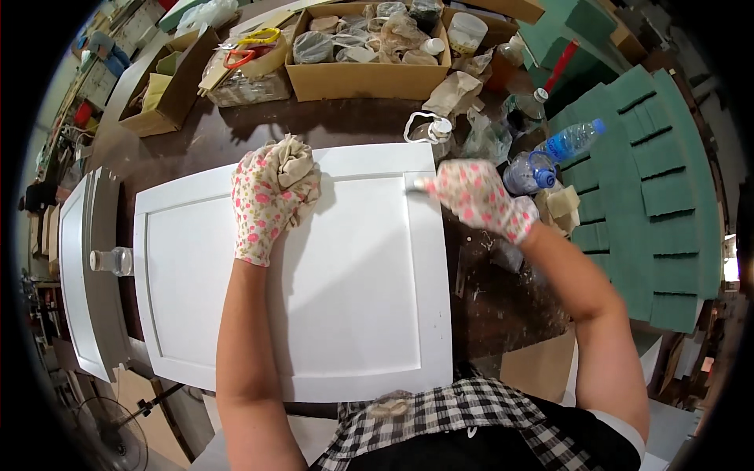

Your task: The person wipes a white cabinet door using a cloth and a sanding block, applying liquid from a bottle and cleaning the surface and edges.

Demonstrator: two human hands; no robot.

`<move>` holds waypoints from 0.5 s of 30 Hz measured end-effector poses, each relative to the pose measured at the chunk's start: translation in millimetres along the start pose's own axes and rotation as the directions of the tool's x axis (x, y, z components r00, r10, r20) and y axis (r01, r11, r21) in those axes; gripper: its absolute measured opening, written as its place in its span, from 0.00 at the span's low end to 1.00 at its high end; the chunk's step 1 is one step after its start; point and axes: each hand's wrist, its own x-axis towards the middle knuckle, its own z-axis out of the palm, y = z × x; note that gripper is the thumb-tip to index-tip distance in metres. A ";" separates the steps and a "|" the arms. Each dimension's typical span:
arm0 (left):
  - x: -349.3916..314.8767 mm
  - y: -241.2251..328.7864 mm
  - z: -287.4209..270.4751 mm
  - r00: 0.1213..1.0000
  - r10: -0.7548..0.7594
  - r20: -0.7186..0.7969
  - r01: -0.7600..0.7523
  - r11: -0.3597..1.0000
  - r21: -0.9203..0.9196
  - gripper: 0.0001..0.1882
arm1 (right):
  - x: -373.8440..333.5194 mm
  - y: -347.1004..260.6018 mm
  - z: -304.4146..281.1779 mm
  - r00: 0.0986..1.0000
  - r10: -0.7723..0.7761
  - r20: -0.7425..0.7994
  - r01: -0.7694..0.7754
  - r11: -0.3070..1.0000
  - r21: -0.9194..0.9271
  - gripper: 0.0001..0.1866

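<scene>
White panel point(345, 275) lies centre frame on dark surface point(503, 318); left hand point(258, 206) clutches crumpled beige cloth point(294, 162); right hand point(476, 192) blurred, finger at panel's upper-right inner corner, cannot tell if holding anything; step seems corner finishing; next calls for light, even pressure.

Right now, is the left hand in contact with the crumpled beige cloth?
Touching. The head view shows the left hand clasping the crumpled beige cloth, with no gap between them.

The dark brown table point(503, 314) has a top which shines softly. At the lower left there is a round fan point(110, 439) with a wire guard. At the far right edge, one white patch point(732, 259) is very bright; its source is unclear.
</scene>
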 end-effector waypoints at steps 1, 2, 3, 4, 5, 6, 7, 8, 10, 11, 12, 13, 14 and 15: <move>0.7 -2.1 1.1 0.999 -0.029 0.038 0.028 0.999 0.020 0.24 | -9.6 -5.6 -2.1 0.999 -0.035 0.002 0.035 0.998 0.045 0.12; 0.6 -3.7 1.1 0.998 -0.034 0.054 0.033 0.999 0.011 0.23 | -12.5 -6.6 -2.9 0.999 -0.035 0.015 0.034 0.997 0.071 0.12; 0.4 -5.5 0.0 0.997 -0.039 0.072 0.039 0.999 0.003 0.23 | -7.6 -2.7 0.8 0.998 -0.055 -0.013 0.056 0.998 0.029 0.13; 4.0 -0.5 1.6 0.995 -0.028 0.098 0.030 0.999 -0.015 0.23 | -4.5 4.5 2.7 0.997 -0.059 -0.042 0.058 0.998 -0.021 0.14; 5.7 1.3 2.1 0.996 -0.019 0.088 0.023 0.999 -0.041 0.22 | 1.0 10.0 1.1 0.999 -0.045 -0.004 0.045 0.996 -0.082 0.14; 6.5 2.1 3.4 0.997 -0.011 0.079 0.016 0.998 -0.067 0.22 | 4.3 19.6 5.7 0.991 -0.103 -0.082 0.092 0.988 -0.123 0.14; 4.5 -1.7 2.5 0.998 -0.016 0.064 0.021 0.996 -0.084 0.22 | 9.0 16.2 4.8 0.993 -0.089 -0.072 0.081 0.991 -0.110 0.13; 1.8 -6.7 3.5 0.999 -0.014 0.046 0.016 0.999 -0.050 0.22 | 12.1 11.3 2.9 0.995 -0.076 -0.060 0.070 0.993 -0.097 0.12; -1.6 -11.7 6.4 1.000 -0.006 0.010 0.006 1.000 0.010 0.21 | 3.0 -1.0 0.3 0.997 -0.020 0.075 0.028 0.994 -0.106 0.13; -2.3 -10.7 7.0 1.000 0.010 0.006 -0.010 1.000 0.022 0.21 | -6.3 -1.5 0.5 0.999 -0.054 -0.005 0.055 0.998 0.036 0.13; -0.2 -11.1 6.4 1.000 0.007 0.011 -0.007 1.000 0.030 0.21 | -3.9 2.4 2.0 0.998 -0.064 -0.022 0.064 0.998 0.000 0.13; 2.0 -10.3 7.6 1.000 0.009 0.026 -0.009 0.999 0.035 0.21 | -2.4 7.4 3.9 0.997 -0.063 -0.040 0.062 0.998 -0.033 0.14; 3.1 -9.6 9.2 0.999 0.011 0.041 -0.012 0.999 0.041 0.21 | 0.1 12.7 5.1 0.996 -0.062 -0.057 0.059 0.996 -0.066 0.15; 2.2 -8.9 11.6 0.999 -0.001 0.050 0.001 1.000 0.008 0.21 | 3.5 18.8 4.6 0.996 -0.082 -0.042 0.072 0.975 -0.209 0.14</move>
